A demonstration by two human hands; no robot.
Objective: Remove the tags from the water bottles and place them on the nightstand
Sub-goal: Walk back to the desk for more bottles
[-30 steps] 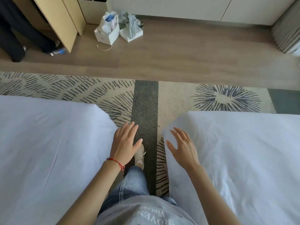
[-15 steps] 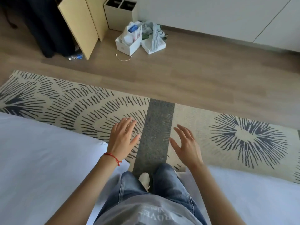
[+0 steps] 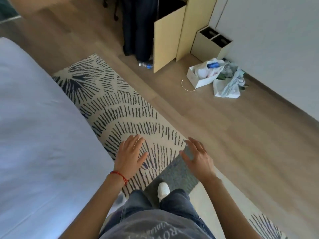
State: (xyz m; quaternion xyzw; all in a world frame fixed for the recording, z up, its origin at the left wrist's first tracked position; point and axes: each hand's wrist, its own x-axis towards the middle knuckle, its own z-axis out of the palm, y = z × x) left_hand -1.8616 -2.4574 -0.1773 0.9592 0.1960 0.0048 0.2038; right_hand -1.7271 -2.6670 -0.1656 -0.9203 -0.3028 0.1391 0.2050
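Note:
My left hand [image 3: 130,155] and my right hand [image 3: 198,156] hover palm-down over the patterned rug [image 3: 120,118], fingers spread and holding nothing. A red string circles my left wrist. Far ahead on the wood floor a clear water bottle [image 3: 145,65] with a blue label lies on its side beside a pale wooden cabinet panel [image 3: 165,44]. No nightstand and no tag show in this view.
A white bed [image 3: 34,144] fills the left side. A person's dark trouser legs [image 3: 138,28] stand by the cabinet. A divided white bin [image 3: 209,44], a white paper bag [image 3: 202,75] and crumpled bags [image 3: 227,85] sit along the wall. My white shoe [image 3: 163,188] is on the rug.
The view has swung left and forward out from between the two beds; the right bed has left the frame. Both hands stay spread and empty in front of me.

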